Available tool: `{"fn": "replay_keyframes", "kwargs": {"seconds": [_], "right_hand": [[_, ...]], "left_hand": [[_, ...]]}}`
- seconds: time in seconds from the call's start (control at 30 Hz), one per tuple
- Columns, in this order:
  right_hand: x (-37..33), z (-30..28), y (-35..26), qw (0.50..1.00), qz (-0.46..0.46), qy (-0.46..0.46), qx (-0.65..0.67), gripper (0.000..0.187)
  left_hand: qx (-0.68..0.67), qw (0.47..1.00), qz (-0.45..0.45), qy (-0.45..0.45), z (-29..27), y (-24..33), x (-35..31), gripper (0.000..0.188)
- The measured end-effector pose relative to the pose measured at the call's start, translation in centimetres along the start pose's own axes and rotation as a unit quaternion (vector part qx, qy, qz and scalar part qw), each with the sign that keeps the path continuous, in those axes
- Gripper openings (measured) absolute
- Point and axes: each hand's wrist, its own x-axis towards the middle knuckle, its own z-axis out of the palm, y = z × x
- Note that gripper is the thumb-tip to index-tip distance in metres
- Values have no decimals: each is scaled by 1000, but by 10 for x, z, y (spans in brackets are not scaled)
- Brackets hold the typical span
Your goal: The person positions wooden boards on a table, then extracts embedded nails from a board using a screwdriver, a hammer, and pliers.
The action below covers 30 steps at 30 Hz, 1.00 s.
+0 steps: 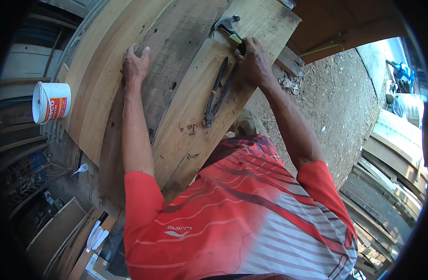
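Note:
My right hand (255, 64) is closed around the dark grip of a claw hammer (229, 29), whose metal head lies over the wooden boards at the far side. Beside that hand, a pair of long-handled pincers (213, 100) lies on the pale board (176, 133), jaws toward me. My left hand (135, 66) rests at the edge of a grey, weathered board (169, 51), thumb and forefinger apart, with nothing seen in it. Its other fingers are partly hidden.
A white bucket (60, 95) with a red-orange label stands left of the boards. A small white tool (81, 169) lies below it. Stacked planks (386, 186) are at the right, past the littered ground (330, 102). A brown panel (349, 23) is at the far right.

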Motion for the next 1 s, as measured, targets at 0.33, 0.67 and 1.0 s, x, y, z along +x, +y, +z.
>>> {"fn": "replay_keyframes", "kwargs": {"seconds": [0.33, 0.67, 1.0], "right_hand": [[16, -5, 23, 994, -88, -68, 23, 28], [63, -50, 73, 952, -205, -223, 37, 38], [118, -86, 143, 888, -331, -311, 74, 43]], "left_hand": [[28, 997, 9, 77, 31, 19, 6, 54], [11, 993, -39, 110, 25, 28, 4, 40], [-67, 985, -100, 123, 29, 51, -17, 33]]}}
